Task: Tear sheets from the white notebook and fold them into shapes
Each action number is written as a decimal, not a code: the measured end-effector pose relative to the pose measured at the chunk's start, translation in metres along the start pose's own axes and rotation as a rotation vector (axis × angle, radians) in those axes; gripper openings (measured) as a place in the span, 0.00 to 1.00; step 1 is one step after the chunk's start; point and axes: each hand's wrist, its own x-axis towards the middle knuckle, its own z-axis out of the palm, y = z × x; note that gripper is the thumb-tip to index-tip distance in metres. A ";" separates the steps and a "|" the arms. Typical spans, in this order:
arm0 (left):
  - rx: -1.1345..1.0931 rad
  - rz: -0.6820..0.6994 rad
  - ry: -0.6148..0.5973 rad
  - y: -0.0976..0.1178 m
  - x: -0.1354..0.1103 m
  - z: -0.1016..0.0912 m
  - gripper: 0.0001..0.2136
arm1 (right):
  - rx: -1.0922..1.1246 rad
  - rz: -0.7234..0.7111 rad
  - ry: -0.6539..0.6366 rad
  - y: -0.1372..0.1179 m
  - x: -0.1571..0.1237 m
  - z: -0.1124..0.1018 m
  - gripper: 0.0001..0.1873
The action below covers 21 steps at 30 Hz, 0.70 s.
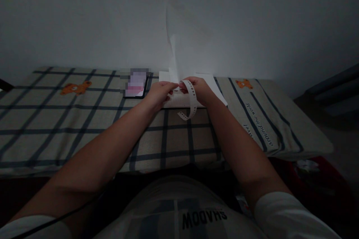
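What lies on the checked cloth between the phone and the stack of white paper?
Nothing: in the head view, only bare checked cloth shows between the phone and the stack of white paper. The left hand rests just in front of that stretch.

Both hands, left hand [160,93] and right hand [198,89], pinch a perforated paper strip [192,101] off a raised sheet [176,58] at the bed's [84,127] far edge.

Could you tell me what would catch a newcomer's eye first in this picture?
Both hands, the left hand and the right hand, meet at the far edge of the checked cloth, pinching a perforated paper strip that curls off white paper. A phone lies just left of them.
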 end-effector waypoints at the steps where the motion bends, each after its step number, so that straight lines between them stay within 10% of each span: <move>1: 0.011 0.008 0.001 0.000 0.000 0.000 0.10 | -0.006 0.001 -0.007 0.001 0.000 -0.001 0.17; 21: -0.072 -0.042 -0.033 0.007 -0.005 0.002 0.06 | -0.098 -0.033 -0.047 -0.008 -0.004 -0.001 0.19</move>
